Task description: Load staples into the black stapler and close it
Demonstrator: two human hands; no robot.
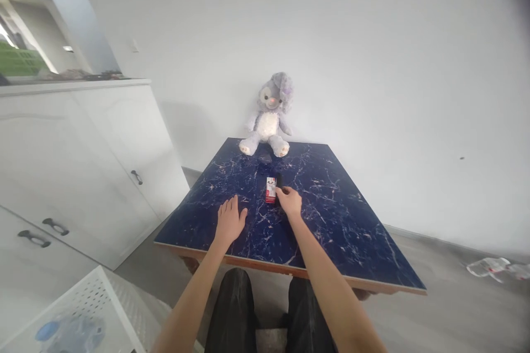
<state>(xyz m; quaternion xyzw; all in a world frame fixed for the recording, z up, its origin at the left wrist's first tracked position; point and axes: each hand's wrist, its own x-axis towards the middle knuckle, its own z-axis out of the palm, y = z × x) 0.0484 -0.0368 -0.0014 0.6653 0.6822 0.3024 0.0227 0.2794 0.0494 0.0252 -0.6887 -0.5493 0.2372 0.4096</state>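
My left hand [231, 222] lies flat on the blue marbled tabletop [339, 220], fingers stretched out, thumb apart, holding nothing. To its right stands a small red and white box [270, 191], which looks like a cigarette pack. My right hand [290, 201] is at the right side of this box, with its fingers bent together round a narrow black object [279, 180]. Only the far end of that object shows beyond the fingers, so its kind is unclear. Whether the fingertips also touch the box, I cannot tell.
A grey-lilac plush toy [268, 121] sits at the table's far edge against the white wall. White cabinets [83, 171] stand on the left. At the lower left is a white perforated bin [103, 298] with plastic bottles. More clear plastic [488, 266] lies on the floor at right.
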